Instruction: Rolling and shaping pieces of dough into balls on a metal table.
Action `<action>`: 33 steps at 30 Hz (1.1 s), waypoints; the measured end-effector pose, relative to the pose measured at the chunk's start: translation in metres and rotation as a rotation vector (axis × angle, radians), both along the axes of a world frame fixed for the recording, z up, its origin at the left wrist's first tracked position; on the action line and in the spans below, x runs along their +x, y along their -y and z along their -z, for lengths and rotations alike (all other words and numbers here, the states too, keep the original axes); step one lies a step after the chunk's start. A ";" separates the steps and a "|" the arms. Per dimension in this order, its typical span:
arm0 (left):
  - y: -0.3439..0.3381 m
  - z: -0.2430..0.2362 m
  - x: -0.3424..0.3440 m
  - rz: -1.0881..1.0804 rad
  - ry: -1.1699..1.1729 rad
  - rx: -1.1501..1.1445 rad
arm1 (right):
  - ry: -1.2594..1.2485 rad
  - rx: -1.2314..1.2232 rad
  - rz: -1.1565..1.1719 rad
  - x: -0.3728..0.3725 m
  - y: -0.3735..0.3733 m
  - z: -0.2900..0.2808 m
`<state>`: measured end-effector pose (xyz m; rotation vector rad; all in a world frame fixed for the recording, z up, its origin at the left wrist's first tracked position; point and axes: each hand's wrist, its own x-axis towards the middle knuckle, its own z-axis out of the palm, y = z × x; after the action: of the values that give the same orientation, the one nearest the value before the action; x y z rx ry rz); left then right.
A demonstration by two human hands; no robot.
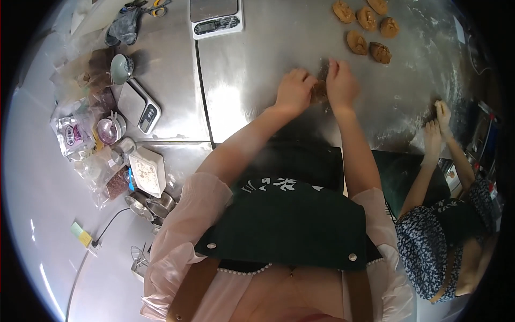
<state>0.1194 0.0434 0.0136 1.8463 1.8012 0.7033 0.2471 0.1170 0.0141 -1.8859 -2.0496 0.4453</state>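
Note:
Over the steel table, a piece of brown dough [319, 92] lies between my two hands, partly hidden by them. My left hand [296, 90] has its fingers bent and pressed together on the dough's left side. Against the other side is my right hand [343, 87], its fingers curled in and a little blurred. Beyond my right hand, several shaped brown dough pieces [367, 19] rest on the table, the nearest being a darker one [381, 52].
A kitchen scale [217, 24] stands at the far edge, another scale [140, 110] to the left. Bowls [122, 68], bags [72, 134] and a white tub of flour [147, 172] crowd the left side. At right, a co-worker's hands [437, 126] are over the floury table [397, 107].

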 end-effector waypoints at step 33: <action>0.038 -0.010 0.018 -0.150 0.359 0.179 | 0.044 0.090 -0.088 -0.008 0.023 0.021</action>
<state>0.1375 0.0053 0.0235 1.5743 1.6932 1.2024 0.2395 0.0940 -0.0064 -1.7740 -2.1506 0.3295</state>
